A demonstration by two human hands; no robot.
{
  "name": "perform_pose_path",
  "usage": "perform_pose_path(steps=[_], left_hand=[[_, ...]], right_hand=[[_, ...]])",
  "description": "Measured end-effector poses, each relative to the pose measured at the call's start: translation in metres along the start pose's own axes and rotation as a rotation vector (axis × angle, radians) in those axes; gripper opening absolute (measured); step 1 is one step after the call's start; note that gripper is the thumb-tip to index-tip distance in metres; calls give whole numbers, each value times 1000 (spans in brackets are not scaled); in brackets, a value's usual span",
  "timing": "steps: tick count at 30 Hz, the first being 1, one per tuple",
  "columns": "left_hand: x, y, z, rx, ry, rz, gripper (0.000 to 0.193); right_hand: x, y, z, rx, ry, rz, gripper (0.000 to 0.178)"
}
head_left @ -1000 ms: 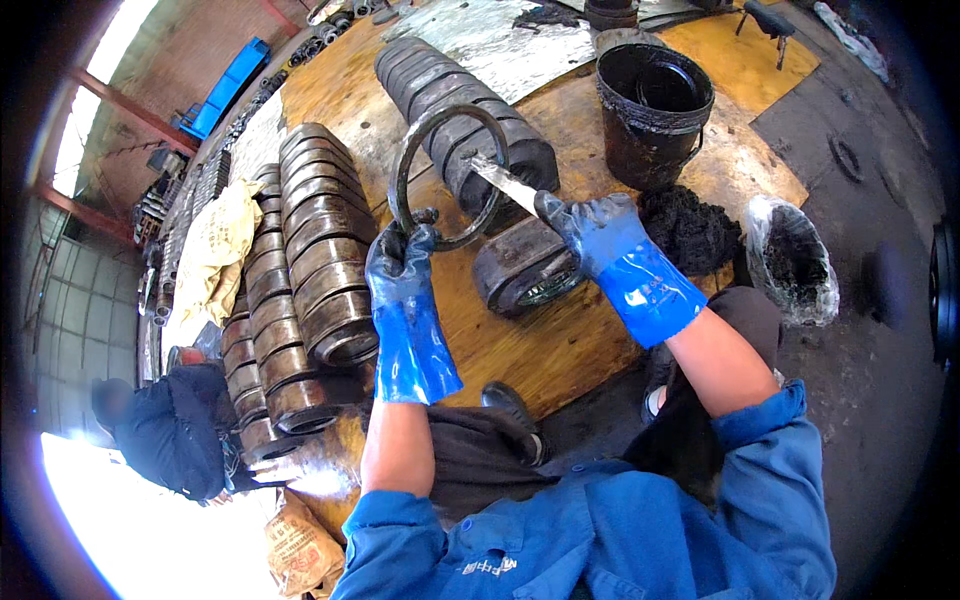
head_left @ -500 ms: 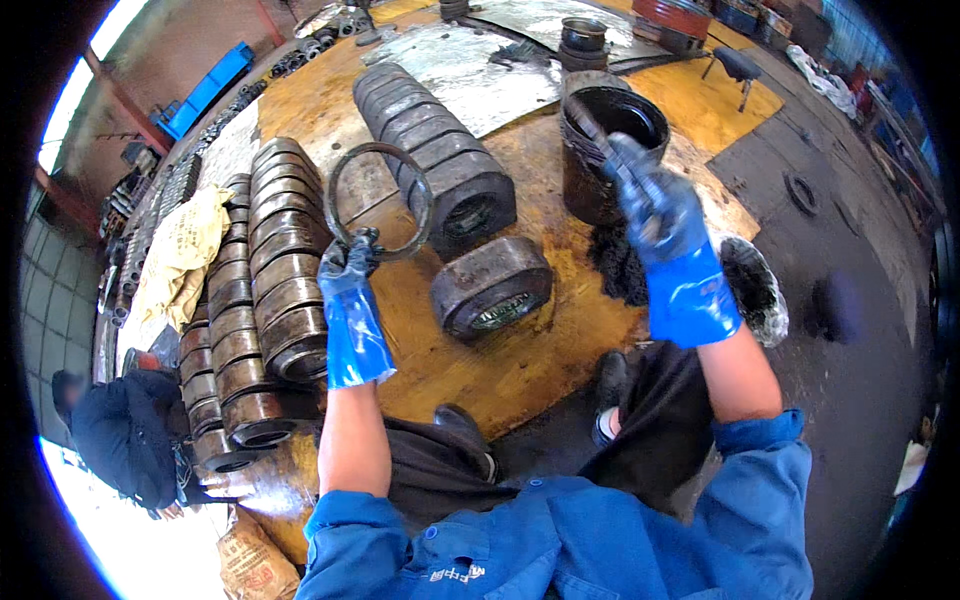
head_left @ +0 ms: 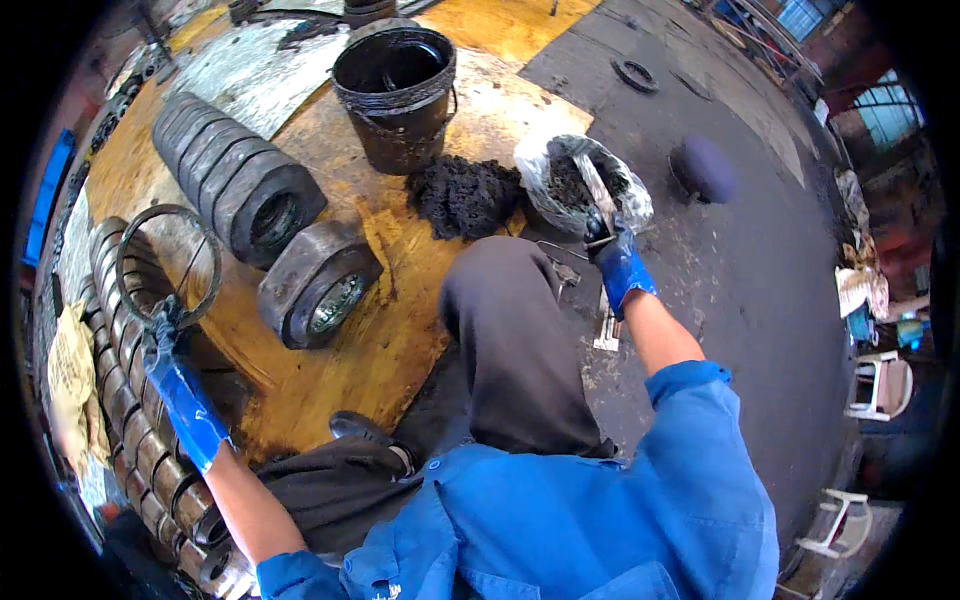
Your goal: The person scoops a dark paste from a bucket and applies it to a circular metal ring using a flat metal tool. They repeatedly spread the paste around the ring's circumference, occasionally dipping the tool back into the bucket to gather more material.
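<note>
My left hand (head_left: 182,375), in a blue rubber glove blackened at the fingers, grips a dark metal ring (head_left: 120,264) by its lower edge and holds it upright. Beside the ring lies a row of thick dark hexagonal nuts (head_left: 225,165), with a single nut (head_left: 320,285) nearer me. My right hand (head_left: 622,265), gloved alike, closes round a long flat tool (head_left: 592,180) with a greyish surface; whether it is a brush or a scraper I cannot tell. The tool's far end reaches into a plastic-lined basin (head_left: 535,190) with dark, greasy matter inside.
A grimy black bucket (head_left: 395,125) stands beyond a heap of black shreds (head_left: 465,195). Rows of metal rings or sleeves (head_left: 150,425) lie at the left, near a yellowish sack (head_left: 72,375). A purple rounded object (head_left: 703,168) and white chairs (head_left: 880,387) are at the right.
My view has turned to the right. My right hand has moved with the tool from beside the bucket to the plastic-lined basin. The ring stays in my left hand.
</note>
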State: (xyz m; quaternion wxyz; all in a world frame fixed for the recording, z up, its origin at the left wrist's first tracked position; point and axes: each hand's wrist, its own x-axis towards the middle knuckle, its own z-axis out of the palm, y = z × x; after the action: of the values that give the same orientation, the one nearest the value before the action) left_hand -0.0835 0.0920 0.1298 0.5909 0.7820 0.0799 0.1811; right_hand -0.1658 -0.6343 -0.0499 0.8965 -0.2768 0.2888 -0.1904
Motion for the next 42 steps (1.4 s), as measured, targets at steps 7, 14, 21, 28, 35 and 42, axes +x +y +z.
perform_pose_path(steps=[7, 14, 21, 28, 35, 42], left_hand=[[-3, 3, 11, 53, -26, 19, 29], [-2, 9, 22, 95, -47, 30, 32], [-7, 17, 30, 129, -59, 46, 34], [-10, 35, 46, 173, -94, 84, 37], [22, 28, 28, -183, -118, -96, 30], [35, 20, 44, -926, 5, -422, 19]], right_hand=[[4, 22, -106, 169, 223, 79, 35], [-48, 14, -135, 221, 383, 187, 29], [-71, -38, -132, -162, 176, 86, 35], [-22, -50, -121, -1780, 41, -710, 33], [-95, -38, -126, -2433, -278, -823, 45], [-102, -65, -61, -1343, 111, -696, 38]])
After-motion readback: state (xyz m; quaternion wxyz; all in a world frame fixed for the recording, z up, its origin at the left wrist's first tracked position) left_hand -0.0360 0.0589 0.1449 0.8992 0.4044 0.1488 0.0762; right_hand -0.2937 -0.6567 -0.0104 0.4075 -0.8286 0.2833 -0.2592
